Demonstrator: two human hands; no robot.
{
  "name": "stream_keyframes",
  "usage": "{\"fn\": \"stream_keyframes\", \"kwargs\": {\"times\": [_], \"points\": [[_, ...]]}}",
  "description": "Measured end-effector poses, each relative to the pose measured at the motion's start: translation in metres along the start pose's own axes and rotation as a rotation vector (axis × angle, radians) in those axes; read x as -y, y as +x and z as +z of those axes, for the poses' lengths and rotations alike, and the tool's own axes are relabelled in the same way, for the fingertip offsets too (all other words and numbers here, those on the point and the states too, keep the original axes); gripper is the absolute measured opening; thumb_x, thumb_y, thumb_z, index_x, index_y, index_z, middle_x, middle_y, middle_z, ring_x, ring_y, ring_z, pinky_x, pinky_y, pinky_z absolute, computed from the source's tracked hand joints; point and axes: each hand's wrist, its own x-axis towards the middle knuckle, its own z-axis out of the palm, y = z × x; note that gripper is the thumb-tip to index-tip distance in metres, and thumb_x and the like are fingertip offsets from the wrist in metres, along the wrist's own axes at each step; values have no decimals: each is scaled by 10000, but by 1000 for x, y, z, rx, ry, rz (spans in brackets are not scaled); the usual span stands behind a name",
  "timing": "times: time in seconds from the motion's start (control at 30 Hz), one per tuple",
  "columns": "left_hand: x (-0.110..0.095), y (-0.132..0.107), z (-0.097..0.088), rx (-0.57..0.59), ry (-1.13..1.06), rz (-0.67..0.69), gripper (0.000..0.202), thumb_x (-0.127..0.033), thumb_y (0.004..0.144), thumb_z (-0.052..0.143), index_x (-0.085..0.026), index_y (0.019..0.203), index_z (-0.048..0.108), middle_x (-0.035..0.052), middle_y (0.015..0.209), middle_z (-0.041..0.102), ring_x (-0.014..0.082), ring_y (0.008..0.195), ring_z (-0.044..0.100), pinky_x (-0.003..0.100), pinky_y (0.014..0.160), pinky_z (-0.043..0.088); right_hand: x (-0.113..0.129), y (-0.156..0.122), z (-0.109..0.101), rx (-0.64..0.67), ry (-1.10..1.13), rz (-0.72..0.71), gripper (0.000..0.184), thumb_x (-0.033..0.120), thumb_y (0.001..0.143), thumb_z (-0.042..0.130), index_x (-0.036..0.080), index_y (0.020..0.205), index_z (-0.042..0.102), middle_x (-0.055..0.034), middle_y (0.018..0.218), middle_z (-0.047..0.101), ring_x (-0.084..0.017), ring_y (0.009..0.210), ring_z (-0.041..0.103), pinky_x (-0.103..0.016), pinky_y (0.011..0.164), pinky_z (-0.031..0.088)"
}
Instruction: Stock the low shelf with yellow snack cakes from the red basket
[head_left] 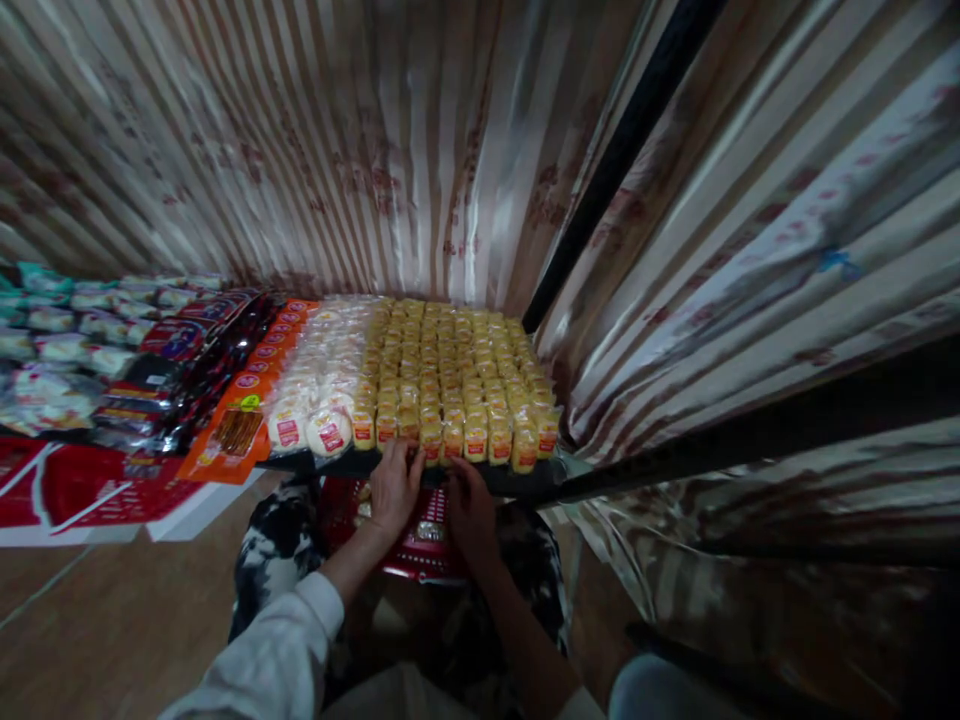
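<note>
Small yellow snack packets (475,436) in clear wrappers with red-orange labels stand in tight rows on a dark shelf (360,463). My left hand (395,488) is at the front row, its thumb and fingertips closed on the lower edge of a packet (430,448). Beside it, my right hand (472,512) has bent fingers pressed together at the bottom of a neighbouring packet (452,438). Its fingertips are dim and partly hidden. Below both hands, a red plastic basket (424,570) rests at my lap with a few small wrapped pieces inside.
Left of the yellow rows are round white wrapped snacks (328,428), orange bags (244,415), dark packages (161,370) and white-green packets (56,350). A striped curtain (420,150) hangs behind. A black pole (619,150) slants up at the right. Red-white boxes (90,490) jut out at left.
</note>
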Motion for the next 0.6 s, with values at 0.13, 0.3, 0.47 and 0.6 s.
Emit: {"fn": "stream_keyframes", "kwargs": {"times": [0.13, 0.3, 0.47, 0.6], "points": [[2, 0, 3, 9, -46, -107, 159, -298, 865, 440, -171, 928, 512, 31, 823, 581, 144, 741, 581, 247, 674, 446, -5, 0, 1, 21, -29, -17, 299, 290, 848, 421, 169, 1093, 542, -90, 1060, 603, -168, 964, 569, -327, 880, 441], [1, -3, 9, 47, -80, -114, 160, -266, 874, 418, -174, 856, 548, 36, 824, 610, 149, 786, 587, 255, 720, 438, -6, 0, 1, 32, -37, -64, 283, 273, 856, 410, 179, 1090, 540, -87, 1072, 592, -166, 974, 561, -336, 887, 439], [-1, -5, 16, 55, -129, -88, 165, -257, 868, 433, -173, 839, 572, 32, 821, 615, 140, 790, 580, 246, 731, 440, -3, 2, 0, 17, -40, -117, 274, 256, 851, 411, 178, 1073, 553, -85, 1058, 600, -166, 973, 561, -338, 883, 443], [1, -17, 11, 57, -188, -25, 210, -270, 886, 393, -177, 899, 581, 36, 851, 611, 130, 820, 575, 237, 752, 438, 4, -5, -11, 80, -43, -167, 271, 237, 847, 421, 190, 1081, 549, -73, 1017, 610, -151, 919, 576, -299, 835, 462]]}}
